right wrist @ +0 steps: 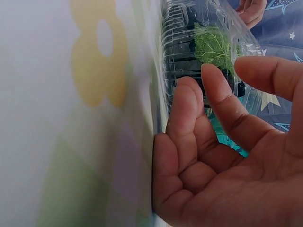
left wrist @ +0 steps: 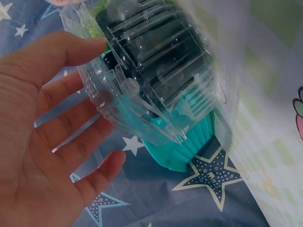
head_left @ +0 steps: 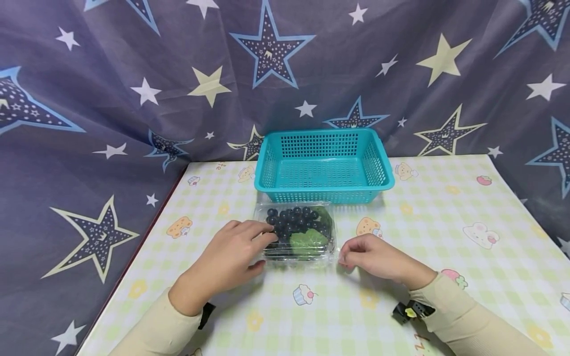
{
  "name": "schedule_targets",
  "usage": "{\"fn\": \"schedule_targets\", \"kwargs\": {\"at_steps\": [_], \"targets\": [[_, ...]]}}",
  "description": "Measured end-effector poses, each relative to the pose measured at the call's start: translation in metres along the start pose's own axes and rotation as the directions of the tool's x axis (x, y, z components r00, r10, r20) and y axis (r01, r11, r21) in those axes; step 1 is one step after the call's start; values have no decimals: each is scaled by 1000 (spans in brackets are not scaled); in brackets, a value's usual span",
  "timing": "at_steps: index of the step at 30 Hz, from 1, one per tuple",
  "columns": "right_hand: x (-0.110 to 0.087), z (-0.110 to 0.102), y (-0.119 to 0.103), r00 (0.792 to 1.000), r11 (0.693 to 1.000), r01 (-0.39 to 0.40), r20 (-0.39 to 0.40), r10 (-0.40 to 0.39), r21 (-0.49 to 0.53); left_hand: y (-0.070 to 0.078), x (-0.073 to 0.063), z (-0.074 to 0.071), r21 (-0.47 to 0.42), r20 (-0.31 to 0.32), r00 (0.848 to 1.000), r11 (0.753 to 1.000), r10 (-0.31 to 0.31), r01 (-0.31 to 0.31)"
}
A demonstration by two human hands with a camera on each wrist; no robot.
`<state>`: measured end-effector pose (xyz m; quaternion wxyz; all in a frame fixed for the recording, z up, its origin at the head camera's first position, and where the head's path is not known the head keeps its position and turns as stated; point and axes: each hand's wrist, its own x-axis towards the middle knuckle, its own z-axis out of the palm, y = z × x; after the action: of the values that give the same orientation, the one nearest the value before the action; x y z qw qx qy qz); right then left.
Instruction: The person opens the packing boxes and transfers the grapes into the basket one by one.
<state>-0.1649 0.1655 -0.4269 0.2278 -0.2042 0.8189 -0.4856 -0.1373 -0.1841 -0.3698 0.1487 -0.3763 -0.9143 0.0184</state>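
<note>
A clear plastic clamshell box point(head_left: 267, 257) lies on the table, filled with dark grapes point(head_left: 289, 217) and a green leaf point(head_left: 307, 242). At the box's left side is my left hand point(head_left: 238, 252), its fingers loosely bent over the lid edge. The left wrist view shows that thumb against the box's edge and the other fingers spread apart. My right hand point(head_left: 369, 254) rests on the table just off the box's front right corner, fingers loosely curled around nothing. In the right wrist view, the ribbed box side stands beyond the fingertips point(right wrist: 188, 87).
A turquoise plastic basket point(head_left: 322, 193) stands right behind the box, with nothing visible inside. A checked tablecloth point(head_left: 276, 326) with cartoon prints covers the table. Behind it hangs a dark curtain point(head_left: 338, 49) with stars.
</note>
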Motion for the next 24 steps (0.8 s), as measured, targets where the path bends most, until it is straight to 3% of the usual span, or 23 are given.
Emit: {"fn": "schedule_targets", "kwargs": {"at_steps": [24], "targets": [[1,1,1,1000,1000,2,-1,-2,-17,-8,-7,-3,10,29,999,1000,-20,19]]}}
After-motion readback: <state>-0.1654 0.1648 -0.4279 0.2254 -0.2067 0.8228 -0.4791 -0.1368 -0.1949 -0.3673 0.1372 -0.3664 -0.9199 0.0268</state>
